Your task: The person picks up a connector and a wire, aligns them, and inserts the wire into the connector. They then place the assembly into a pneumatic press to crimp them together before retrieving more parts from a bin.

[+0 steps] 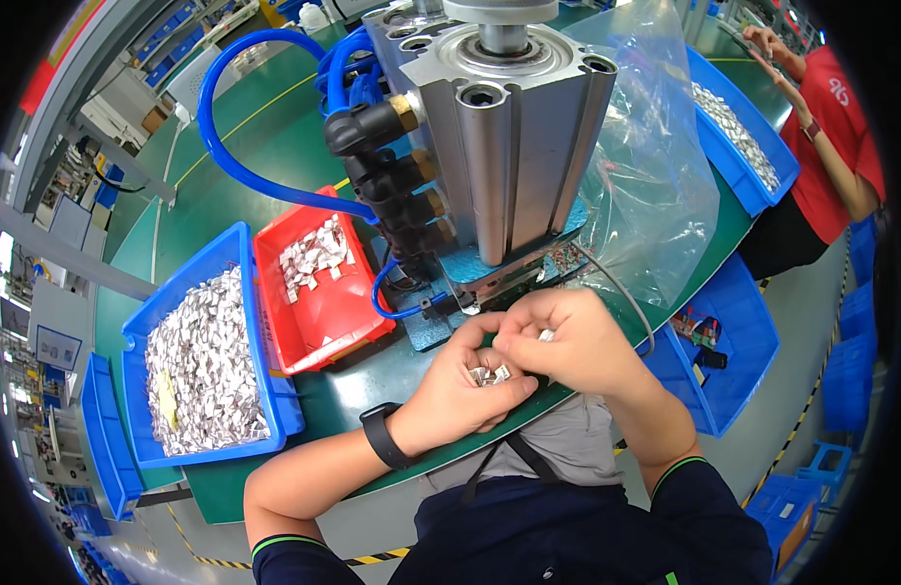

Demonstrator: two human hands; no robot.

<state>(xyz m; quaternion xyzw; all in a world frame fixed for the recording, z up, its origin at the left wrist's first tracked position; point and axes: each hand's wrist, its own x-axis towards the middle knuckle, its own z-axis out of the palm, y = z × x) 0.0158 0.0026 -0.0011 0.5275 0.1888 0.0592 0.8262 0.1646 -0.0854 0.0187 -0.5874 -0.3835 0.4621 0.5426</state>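
My left hand (448, 398), with a black band on its wrist, is curled at the table edge and cups several small white-and-silver pieces (489, 374) in its palm. Just above and to the right, my right hand (579, 341) is closed in a pinch on one small white piece (547, 334). The fingers of both hands nearly meet, directly in front of a pneumatic press (509, 161) with a metal cylinder block. Its lower working area is partly hidden by my fingers. The exact kind of the small pieces is too small to tell.
Left of the press, a red tray (343, 314) holds some similar pieces, beside a blue bin (287, 414) heaped with them. Blue air hoses (209, 127) loop leftward. Clear plastic sheeting (655, 185) lies right. Another blue bin (747, 366) sits lower right; a person in red (840, 127) stands beyond.
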